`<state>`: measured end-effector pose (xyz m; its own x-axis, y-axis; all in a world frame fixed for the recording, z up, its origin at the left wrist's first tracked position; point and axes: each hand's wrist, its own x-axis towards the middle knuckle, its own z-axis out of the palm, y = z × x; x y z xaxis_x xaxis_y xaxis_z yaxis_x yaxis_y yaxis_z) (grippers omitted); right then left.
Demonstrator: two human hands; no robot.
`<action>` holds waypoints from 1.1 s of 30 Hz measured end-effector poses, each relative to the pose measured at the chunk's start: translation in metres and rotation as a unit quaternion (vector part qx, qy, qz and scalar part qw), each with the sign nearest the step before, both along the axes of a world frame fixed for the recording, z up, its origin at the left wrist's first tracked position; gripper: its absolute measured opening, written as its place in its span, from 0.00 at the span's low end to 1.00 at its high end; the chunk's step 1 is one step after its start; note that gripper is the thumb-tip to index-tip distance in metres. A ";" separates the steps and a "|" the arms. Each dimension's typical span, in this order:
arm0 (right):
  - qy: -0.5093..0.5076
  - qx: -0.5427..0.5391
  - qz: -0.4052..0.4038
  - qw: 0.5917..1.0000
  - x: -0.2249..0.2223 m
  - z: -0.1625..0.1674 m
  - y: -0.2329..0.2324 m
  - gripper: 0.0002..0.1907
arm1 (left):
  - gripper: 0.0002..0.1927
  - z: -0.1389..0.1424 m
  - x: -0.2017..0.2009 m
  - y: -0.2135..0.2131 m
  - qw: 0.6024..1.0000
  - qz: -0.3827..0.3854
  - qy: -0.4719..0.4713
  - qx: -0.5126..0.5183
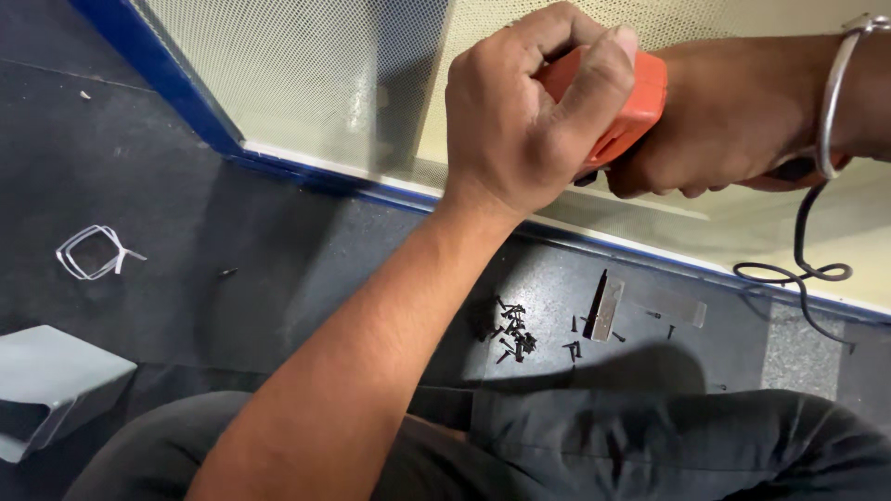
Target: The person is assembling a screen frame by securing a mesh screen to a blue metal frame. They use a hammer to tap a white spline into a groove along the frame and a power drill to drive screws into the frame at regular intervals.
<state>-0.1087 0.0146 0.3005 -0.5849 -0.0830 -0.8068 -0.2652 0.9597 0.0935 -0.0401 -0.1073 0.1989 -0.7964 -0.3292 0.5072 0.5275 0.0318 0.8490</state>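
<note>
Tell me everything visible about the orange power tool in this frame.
The power tool has an orange plastic-looking body, mostly covered by both hands. The left hand wraps over its top end; the right hand grips it from the side. A black cord trails from near the right wrist and loops over the panel. The tool's tip is hidden.

We see smooth orange plastic tool casing (pixel 631 102) under our fingers (pixel 557 83), fine perforated metal mesh panel (pixel 306 74) beyond them, matt black metal screws (pixel 513 332) on rough dark floor (pixel 186 204) below.
</note>
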 end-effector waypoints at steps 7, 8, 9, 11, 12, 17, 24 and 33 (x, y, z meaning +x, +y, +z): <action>-0.010 -0.040 0.037 0.998 0.003 0.004 -0.004 0.09 | 0.16 0.008 0.001 -0.003 1.000 -0.006 -0.024 -0.008; -0.020 -0.058 0.046 0.997 0.003 0.004 -0.004 0.09 | 0.16 0.008 0.001 -0.003 1.000 -0.005 -0.028 -0.013; -0.008 -0.038 0.036 0.999 0.003 0.003 -0.004 0.09 | 0.16 0.008 0.001 -0.003 0.999 -0.004 -0.032 -0.018; 0.012 0.003 0.018 1.000 0.002 0.000 -0.002 0.09 | 0.17 0.006 0.001 -0.002 0.999 0.000 -0.031 -0.017; -0.002 -0.013 0.018 1.000 0.002 -0.002 -0.001 0.09 | 0.17 0.004 0.002 -0.001 0.999 0.001 -0.028 -0.015; -0.021 -0.030 0.025 0.999 -0.004 -0.006 0.003 0.10 | 0.16 0.001 0.003 0.001 1.000 -0.002 -0.012 0.011; 0.016 -0.026 0.044 0.999 0.006 0.008 -0.004 0.08 | 0.16 0.007 0.002 -0.001 0.999 0.003 -0.025 -0.027; -0.003 -0.028 0.065 0.997 0.002 0.005 -0.008 0.12 | 0.16 0.000 0.002 0.002 1.000 0.002 -0.013 0.008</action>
<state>-0.1065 0.0069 0.3055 -0.5609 -0.2041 -0.8023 -0.3888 0.9205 0.0377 -0.0386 -0.1058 0.1993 -0.8079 -0.3399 0.4815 0.5055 0.0203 0.8626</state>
